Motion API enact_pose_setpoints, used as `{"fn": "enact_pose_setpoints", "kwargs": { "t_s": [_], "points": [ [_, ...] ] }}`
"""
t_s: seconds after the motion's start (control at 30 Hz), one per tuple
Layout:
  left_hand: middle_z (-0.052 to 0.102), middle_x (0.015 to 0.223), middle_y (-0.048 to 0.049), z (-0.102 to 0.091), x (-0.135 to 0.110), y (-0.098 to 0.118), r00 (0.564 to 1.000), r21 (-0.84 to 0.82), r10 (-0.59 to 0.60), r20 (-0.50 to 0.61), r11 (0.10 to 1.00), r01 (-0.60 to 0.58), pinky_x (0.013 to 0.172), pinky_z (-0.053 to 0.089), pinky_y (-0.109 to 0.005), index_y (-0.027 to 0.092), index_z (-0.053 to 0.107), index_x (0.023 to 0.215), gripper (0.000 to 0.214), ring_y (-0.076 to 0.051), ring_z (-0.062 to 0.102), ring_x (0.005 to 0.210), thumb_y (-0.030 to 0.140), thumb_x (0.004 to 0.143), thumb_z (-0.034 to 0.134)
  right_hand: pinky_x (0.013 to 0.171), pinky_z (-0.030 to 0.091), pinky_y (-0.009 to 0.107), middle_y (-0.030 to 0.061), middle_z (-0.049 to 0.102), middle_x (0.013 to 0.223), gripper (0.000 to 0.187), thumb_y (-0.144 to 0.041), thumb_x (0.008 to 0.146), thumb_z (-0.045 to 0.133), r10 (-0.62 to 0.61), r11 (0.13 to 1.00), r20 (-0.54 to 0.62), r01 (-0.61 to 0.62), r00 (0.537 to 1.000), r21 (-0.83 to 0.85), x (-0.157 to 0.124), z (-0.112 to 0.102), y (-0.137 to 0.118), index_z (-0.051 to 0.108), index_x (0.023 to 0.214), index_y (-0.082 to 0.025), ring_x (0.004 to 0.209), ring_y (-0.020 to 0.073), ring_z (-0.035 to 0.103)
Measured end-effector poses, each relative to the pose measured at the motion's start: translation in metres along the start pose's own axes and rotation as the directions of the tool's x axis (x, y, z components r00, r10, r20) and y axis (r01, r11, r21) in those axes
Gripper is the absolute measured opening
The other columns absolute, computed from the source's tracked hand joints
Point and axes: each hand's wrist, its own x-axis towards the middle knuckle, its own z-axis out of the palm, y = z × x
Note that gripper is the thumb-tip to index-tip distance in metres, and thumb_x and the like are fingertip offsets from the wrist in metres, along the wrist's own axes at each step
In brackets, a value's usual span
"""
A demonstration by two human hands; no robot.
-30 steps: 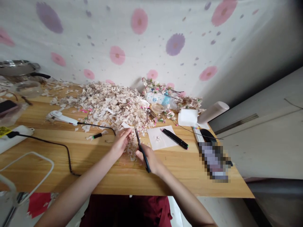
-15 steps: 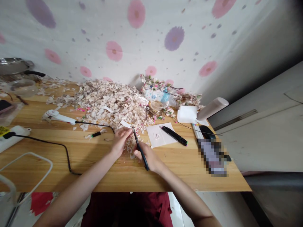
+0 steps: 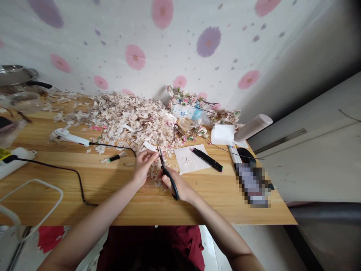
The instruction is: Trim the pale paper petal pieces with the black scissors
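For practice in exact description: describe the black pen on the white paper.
On the wooden table, beside the person's right hand, lies a white paper sheet. The black pen lies slantwise on it, the only long thing there, its end jutting onto the wood.

You are in a home, most likely an ordinary room doubling as a craft corner. Behind the long pale-wood tabletop (image 3: pixel 42 188), you have a white cloth wall covering (image 3: pixel 169 56) printed with pink and purple flowers. At the tabletop's back left corner, you can see a steel pan with a black handle (image 3: pixel 14 75) just behind a clear round bowl (image 3: pixel 25 102). A white power strip (image 3: pixel 17 162) lies at the left edge, and a cream cylindrical bottle (image 3: pixel 253 128) rests near the back right corner. Past the front edge is a pale glossy floor (image 3: pixel 217 248). The heap of pale cut petals (image 3: pixel 126 120) along the back marks this as a handwork spot.
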Motion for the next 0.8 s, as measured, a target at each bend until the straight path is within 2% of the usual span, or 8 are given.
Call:
{"fn": "enact_pose_setpoints", "kwargs": {
  "t_s": [0.3, 0.53, 0.8],
  "points": [
    [0.058, 0.057, 0.0032, 0.000, 0.002, 0.001, 0.999, 0.019, -0.042, 0.012, 0.999, 0.042, 0.056, 0.038, -0.019, 0.016, 0.068, 0.064, 0.028, -0.008, 0.048, 0.056, 0.038, 0.060, 0.085, 0.054, 0.040, 0.028, -0.0002, 0.048, 0.062, 0.070, -0.085, 0.080, 0.025, 0.009, 0.997, 0.017, -0.010, 1.000, 0.072, 0.001, -0.001, 0.005, 0.046, 0.079, -0.019, 0.054, 0.0152, 0.049],
    [0.060, 0.057, 0.0024, -0.001, 0.004, 0.003, 0.993, 0.002, -0.115, 0.004, 0.993, 0.115, 0.052, 0.034, -0.018, 0.014, 0.070, 0.064, 0.031, -0.006, 0.045, 0.052, 0.037, 0.053, 0.088, 0.047, 0.039, 0.026, -0.0018, 0.046, 0.059, 0.068, -0.086, 0.080, 0.027, -0.012, 0.993, 0.033, 0.008, 0.999, 0.121, 0.000, 0.001, 0.014, 0.044, 0.076, -0.019, 0.047, 0.0131, 0.047],
    [0.053, 0.051, 0.0049, 0.003, 0.003, 0.013, 0.978, -0.045, -0.197, 0.076, 0.979, 0.200, 0.048, 0.030, -0.017, 0.014, 0.068, 0.061, 0.036, -0.005, 0.040, 0.048, 0.039, 0.048, 0.090, 0.043, 0.037, 0.023, -0.0030, 0.044, 0.056, 0.067, -0.086, 0.078, 0.033, 0.004, 0.989, 0.014, -0.006, 1.000, 0.150, -0.002, 0.004, 0.022, 0.044, 0.076, -0.020, 0.045, 0.0119, 0.045]
  ]
}}
